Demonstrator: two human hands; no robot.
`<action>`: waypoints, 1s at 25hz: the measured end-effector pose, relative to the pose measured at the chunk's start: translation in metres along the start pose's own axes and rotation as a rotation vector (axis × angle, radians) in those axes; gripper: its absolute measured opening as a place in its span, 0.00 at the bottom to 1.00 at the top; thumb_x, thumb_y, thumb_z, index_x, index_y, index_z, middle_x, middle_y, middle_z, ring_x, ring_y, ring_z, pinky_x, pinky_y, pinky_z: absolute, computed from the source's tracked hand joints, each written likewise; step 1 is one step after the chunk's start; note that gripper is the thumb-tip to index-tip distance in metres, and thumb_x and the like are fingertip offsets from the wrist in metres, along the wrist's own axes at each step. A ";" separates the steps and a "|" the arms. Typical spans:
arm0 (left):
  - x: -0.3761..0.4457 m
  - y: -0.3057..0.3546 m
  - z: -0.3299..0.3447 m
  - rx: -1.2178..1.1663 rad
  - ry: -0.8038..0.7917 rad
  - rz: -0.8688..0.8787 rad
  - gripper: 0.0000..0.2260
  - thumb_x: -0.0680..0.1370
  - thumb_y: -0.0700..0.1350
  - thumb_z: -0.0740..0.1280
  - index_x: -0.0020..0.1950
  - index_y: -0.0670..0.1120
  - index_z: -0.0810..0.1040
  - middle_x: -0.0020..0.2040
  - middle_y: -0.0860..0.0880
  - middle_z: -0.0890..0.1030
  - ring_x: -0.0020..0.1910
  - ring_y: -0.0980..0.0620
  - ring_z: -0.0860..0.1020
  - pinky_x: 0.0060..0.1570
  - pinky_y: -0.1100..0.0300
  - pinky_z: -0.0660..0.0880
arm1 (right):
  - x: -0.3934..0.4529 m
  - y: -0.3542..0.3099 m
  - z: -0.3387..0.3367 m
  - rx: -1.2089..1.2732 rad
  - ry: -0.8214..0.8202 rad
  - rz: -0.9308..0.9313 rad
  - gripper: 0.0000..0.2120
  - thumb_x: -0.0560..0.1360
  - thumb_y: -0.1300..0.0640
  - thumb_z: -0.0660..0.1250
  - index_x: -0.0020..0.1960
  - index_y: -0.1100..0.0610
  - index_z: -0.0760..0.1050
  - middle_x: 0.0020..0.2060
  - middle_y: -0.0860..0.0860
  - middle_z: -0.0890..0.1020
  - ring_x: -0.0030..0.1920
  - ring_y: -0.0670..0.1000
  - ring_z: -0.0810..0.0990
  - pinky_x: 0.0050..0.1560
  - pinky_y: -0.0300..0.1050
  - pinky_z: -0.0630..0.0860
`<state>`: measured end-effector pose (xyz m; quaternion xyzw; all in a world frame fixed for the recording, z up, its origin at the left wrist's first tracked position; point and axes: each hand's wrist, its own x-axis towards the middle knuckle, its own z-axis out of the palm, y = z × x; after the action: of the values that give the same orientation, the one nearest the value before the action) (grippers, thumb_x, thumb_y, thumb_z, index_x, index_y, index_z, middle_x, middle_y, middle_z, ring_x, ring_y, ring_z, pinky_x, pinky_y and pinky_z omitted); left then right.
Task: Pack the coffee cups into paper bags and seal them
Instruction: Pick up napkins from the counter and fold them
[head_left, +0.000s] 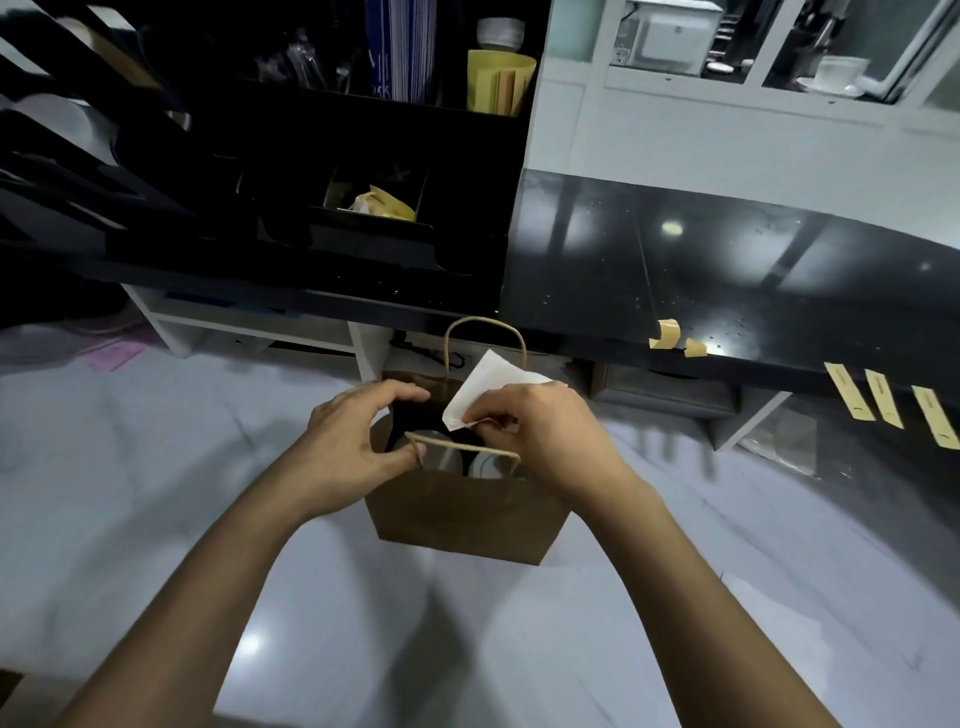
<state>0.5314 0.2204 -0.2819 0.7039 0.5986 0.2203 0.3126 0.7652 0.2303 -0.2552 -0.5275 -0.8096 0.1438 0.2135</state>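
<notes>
Bag (462, 512), frame centre, on pale counter (156, 467), mouth open: left hand (358, 447) curling thumb & fingers on the mouth's left edge, right hand (540, 431) pinching white paper (493, 387) over the opening. Best approach, prob.: left keeping mouth spread while paper is going straight down beside cups (457, 457), clear of near handle (462, 447). Cups showing only as dark lids inside; count unclear, paper's print unreadable.

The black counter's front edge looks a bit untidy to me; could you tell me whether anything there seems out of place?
Yes. On the black counter, two tape pieces sit curled and crumpled, while three tape strips hang flat off the edge.
</notes>
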 end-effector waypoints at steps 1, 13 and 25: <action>0.000 -0.001 -0.001 0.009 -0.016 0.005 0.26 0.74 0.54 0.74 0.68 0.69 0.69 0.70 0.60 0.71 0.70 0.51 0.67 0.62 0.51 0.70 | 0.004 -0.002 0.003 -0.028 -0.039 -0.020 0.10 0.78 0.56 0.70 0.55 0.45 0.85 0.49 0.46 0.87 0.50 0.49 0.82 0.48 0.40 0.75; -0.007 0.001 -0.006 -0.027 -0.047 0.071 0.30 0.75 0.54 0.74 0.73 0.66 0.65 0.70 0.60 0.67 0.70 0.54 0.61 0.62 0.53 0.65 | 0.023 -0.011 0.031 -0.098 -0.499 0.024 0.11 0.78 0.53 0.72 0.60 0.50 0.83 0.52 0.47 0.85 0.50 0.47 0.83 0.52 0.43 0.82; -0.004 -0.010 -0.003 -0.081 0.128 0.129 0.21 0.79 0.50 0.69 0.67 0.68 0.69 0.60 0.80 0.64 0.65 0.63 0.63 0.60 0.57 0.65 | -0.008 0.006 -0.003 0.103 0.083 0.144 0.06 0.81 0.51 0.66 0.50 0.49 0.82 0.39 0.42 0.82 0.39 0.44 0.80 0.40 0.43 0.79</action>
<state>0.5210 0.2185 -0.2866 0.7123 0.5613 0.3087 0.2868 0.7747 0.2258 -0.2567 -0.5782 -0.7515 0.1784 0.2629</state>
